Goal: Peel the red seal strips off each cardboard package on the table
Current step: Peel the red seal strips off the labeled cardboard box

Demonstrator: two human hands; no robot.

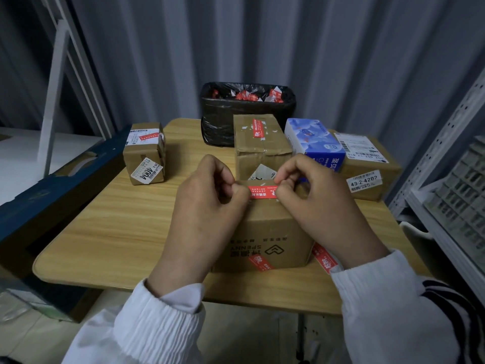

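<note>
Fingers (237,191) of left hand (207,206) and right hand (322,203) pinch ends of red strip (262,192) at box (265,232) top edge.

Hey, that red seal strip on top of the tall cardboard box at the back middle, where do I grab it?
Pick at the near short end of the red seal strip, from above. It lies flat on the top of the tall cardboard box, running lengthwise towards you, so probably only an end can be lifted; then peel along its length.

Bare table (110,219) lies left; boxes (262,143) and bin (223,114) crowd the back.
</note>
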